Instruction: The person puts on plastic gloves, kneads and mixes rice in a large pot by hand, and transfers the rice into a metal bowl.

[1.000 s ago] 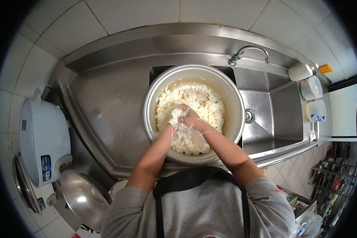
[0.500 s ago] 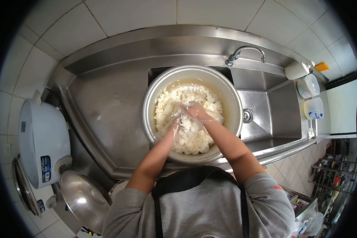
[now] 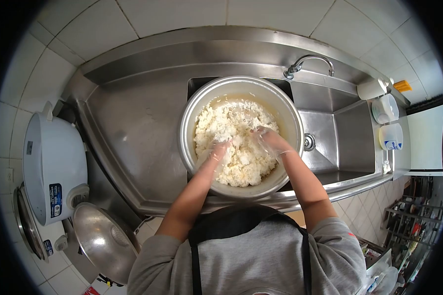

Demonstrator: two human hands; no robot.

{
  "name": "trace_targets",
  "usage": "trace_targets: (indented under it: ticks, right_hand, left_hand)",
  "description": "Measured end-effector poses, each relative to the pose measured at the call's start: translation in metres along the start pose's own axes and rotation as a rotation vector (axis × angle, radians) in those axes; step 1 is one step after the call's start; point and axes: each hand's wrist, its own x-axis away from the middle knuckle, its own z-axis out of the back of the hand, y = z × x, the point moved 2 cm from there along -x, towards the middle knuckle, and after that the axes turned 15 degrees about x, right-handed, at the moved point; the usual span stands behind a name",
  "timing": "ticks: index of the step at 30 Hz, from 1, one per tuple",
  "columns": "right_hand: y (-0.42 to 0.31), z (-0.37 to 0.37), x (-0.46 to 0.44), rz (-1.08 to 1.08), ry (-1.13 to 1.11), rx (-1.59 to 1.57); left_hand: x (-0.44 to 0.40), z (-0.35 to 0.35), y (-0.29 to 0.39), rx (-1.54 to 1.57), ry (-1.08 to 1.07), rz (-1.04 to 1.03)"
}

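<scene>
A large round metal pot (image 3: 186,156) holds a mound of white cooked rice (image 3: 243,169), clumped and heaped in the middle. My left hand (image 3: 218,150), in a clear plastic glove, rests against the left side of the rice with its fingers stretched inward and partly hidden. On the right side, my right hand (image 3: 270,139) wears the same kind of loose glove. Its fingers reach apart into the rice, and their tips are partly buried. A gap of rice separates the two hands.
The pot sits over the left basin of a steel sink (image 3: 133,147). Behind it to the right stands a curved tap (image 3: 312,60). Plastic containers (image 3: 385,109) line the right ledge. At left are a large rice cooker (image 3: 51,167) and a metal colander (image 3: 103,241).
My hands were close together over the middle of the rice and have moved apart, the right one outward to the right. The whole view has shifted slightly.
</scene>
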Motion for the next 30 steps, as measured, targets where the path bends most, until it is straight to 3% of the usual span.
trace_targets:
  ticks: [4, 6, 8, 10, 12, 13, 16, 20, 23, 27, 30]
  right_hand:
    - [0.111, -0.039, -0.027, 0.185, -0.092, 0.119]
    - [0.108, -0.048, -0.017, 0.026, -0.214, -0.123]
    - [0.044, -0.04, 0.019, -0.459, -0.342, -0.727]
    - [0.085, -0.072, -0.003, 0.05, -0.295, -0.115]
    - [0.021, -0.068, 0.009, -0.542, -0.375, -0.409]
    - [-0.018, -0.053, 0.03, -0.507, -0.361, -0.439]
    - [0.002, -0.074, 0.007, -0.219, -0.415, -0.404]
    - [0.005, -0.077, -0.004, -0.2, -0.061, -0.578]
    - [0.013, -0.074, -0.013, -0.09, -0.015, -0.43]
    - [-0.011, -0.066, -0.006, 0.112, 0.02, 0.182]
    - [-0.037, -0.059, 0.004, 0.114, -0.034, 0.623]
  left_hand:
    - [0.032, -0.01, 0.025, -0.147, -0.222, 0.225]
    - [0.053, -0.02, 0.053, -0.079, -0.231, 0.436]
    - [0.067, -0.036, 0.084, 0.128, -0.157, 0.604]
    - [0.077, -0.052, 0.107, 0.311, -0.14, 0.657]
    - [0.072, -0.058, 0.112, 0.426, -0.103, 0.677]
    - [0.072, -0.057, 0.114, 0.411, -0.078, 0.685]
    - [0.064, -0.057, 0.111, 0.286, -0.057, 0.726]
    - [0.066, -0.053, 0.118, 0.296, -0.111, 0.689]
    - [0.076, -0.057, 0.127, 0.373, -0.125, 0.585]
    - [0.061, -0.055, 0.073, 0.548, 0.132, 0.47]
    - [0.073, -0.064, 0.103, 0.598, 0.2, 0.541]
